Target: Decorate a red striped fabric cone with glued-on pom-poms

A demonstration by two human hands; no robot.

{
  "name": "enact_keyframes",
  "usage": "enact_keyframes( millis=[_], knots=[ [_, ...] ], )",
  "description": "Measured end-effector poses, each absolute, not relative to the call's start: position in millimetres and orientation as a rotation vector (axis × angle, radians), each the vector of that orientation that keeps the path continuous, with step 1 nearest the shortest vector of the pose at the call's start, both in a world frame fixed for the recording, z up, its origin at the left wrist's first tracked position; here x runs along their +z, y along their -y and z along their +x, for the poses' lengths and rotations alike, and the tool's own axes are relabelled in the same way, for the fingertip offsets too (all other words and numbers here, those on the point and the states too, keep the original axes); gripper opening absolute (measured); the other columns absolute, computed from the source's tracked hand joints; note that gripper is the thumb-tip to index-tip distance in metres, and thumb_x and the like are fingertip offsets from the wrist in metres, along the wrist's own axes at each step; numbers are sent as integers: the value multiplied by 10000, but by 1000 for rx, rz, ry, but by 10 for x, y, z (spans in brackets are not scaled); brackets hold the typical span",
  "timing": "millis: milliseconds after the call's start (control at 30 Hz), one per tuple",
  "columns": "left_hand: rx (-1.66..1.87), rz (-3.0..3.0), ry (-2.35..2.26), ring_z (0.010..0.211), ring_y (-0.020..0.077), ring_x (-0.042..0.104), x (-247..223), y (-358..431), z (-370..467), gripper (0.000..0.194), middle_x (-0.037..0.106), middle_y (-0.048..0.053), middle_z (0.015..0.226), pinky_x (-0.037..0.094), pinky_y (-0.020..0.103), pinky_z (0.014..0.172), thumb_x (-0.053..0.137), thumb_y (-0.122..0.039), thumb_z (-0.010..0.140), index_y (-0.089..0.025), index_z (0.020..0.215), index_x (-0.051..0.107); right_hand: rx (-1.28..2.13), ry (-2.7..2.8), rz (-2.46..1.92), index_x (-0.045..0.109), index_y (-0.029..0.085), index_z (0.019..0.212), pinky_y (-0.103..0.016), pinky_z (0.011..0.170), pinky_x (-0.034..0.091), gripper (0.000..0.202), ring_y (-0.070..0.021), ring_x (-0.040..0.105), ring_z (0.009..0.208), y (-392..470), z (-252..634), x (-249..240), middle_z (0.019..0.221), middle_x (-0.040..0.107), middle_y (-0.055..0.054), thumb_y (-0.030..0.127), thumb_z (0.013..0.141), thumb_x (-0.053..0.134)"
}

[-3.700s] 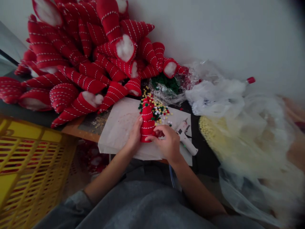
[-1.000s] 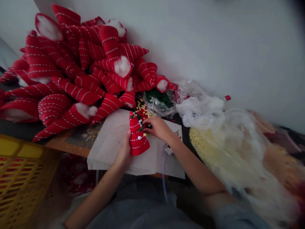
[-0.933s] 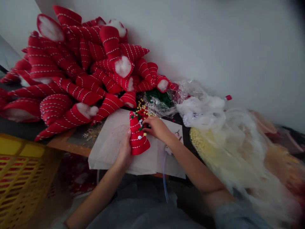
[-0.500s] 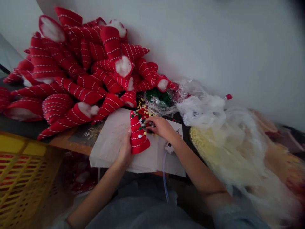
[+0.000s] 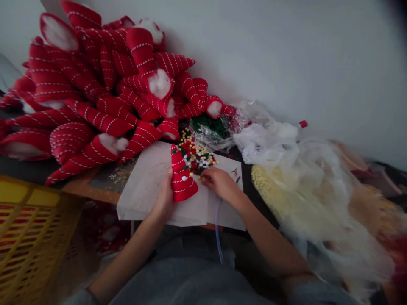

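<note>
My left hand (image 5: pixel 164 194) is closed around the left side of a red stuffed fabric cone (image 5: pixel 182 188) with white dashed stripes. The cone stands upright, point away from me, and carries a few small pom-poms, a white one (image 5: pixel 184 178) among them. To its right, my right hand (image 5: pixel 221 183) has its fingers curled together over the paper, near the cone's lower edge. Whatever those fingertips pinch, if anything, is too small to make out. Just beyond lies a spread of small red, green, white and yellow pom-poms (image 5: pixel 200 157).
White paper (image 5: pixel 140 190) covers the work spot, and a bluish tube (image 5: pixel 218 237) runs down over its edge. Many red striped cones (image 5: pixel 104 80) are heaped at the left. Plastic bags (image 5: pixel 305 190), one with yellow pom-poms, lie right. A yellow crate (image 5: pixel 28 228) stands at lower left.
My right hand has drawn back toward me, from the pom-poms to beside the cone's lower edge, uncovering more of them. My left hand keeps its hold on the cone. The view has shifted slightly.
</note>
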State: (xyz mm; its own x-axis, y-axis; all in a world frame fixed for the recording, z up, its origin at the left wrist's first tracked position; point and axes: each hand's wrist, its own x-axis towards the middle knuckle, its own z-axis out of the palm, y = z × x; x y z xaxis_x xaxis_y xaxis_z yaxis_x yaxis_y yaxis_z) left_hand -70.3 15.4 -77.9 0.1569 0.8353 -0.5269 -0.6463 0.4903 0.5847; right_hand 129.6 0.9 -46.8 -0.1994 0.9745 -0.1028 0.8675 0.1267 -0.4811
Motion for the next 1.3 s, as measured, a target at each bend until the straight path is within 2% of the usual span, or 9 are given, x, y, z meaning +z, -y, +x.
enact_keyframes(
  millis=[167,300,433,600,900,1200,1300],
  knots=[
    [1117,334,-907,1060,299,785,-861,-133,-688,367,822,75,956,645,399,901,714,-524,874,-202,1050,715,624,2073,-1796,786,184,1060,-339,843,572,224,-211,758,903,30,1289,-547,1031,801,-85,47,892,727],
    [1119,458,-899,1126,309,758,-952,-129,-688,462,815,87,1082,619,412,957,722,-584,860,-207,1127,713,640,1787,-1675,747,223,1135,-308,738,628,283,-178,766,773,120,1282,-371,932,807,-29,126,869,744],
    [1133,605,-936,1220,301,709,-1041,-115,-691,539,769,97,1283,567,422,1049,697,-607,885,-221,1261,689,605,1571,-1454,751,252,1086,-308,748,672,209,-200,803,861,148,1095,-52,939,819,-25,282,884,800],
    [1109,696,-946,1330,303,642,-1075,-92,-702,534,728,98,1376,489,433,1153,691,-607,890,-240,1279,685,523,1658,-1346,775,261,1037,-301,798,675,122,-189,810,899,24,841,74,997,834,-16,234,917,779],
    [1079,812,-940,1276,312,659,-979,-83,-709,536,735,100,1345,518,433,1090,625,-613,899,-239,1281,661,320,1813,-1336,746,236,1025,-283,732,641,136,-179,768,867,-31,775,-28,992,798,-33,142,929,761],
    [1037,942,-1004,1224,283,674,-988,-88,-719,535,720,101,1378,535,396,1040,524,-607,949,-232,1309,653,76,1956,-1339,754,216,1024,-305,839,623,88,-193,783,895,-46,766,-29,970,824,-43,152,1002,698],
    [1034,910,-988,1225,291,673,-992,-82,-715,529,731,99,1352,541,393,1019,558,-609,940,-238,1302,662,-43,2029,-1331,765,203,1052,-320,853,620,111,-206,786,891,-50,771,-46,980,833,-59,158,1028,667]
  ],
)
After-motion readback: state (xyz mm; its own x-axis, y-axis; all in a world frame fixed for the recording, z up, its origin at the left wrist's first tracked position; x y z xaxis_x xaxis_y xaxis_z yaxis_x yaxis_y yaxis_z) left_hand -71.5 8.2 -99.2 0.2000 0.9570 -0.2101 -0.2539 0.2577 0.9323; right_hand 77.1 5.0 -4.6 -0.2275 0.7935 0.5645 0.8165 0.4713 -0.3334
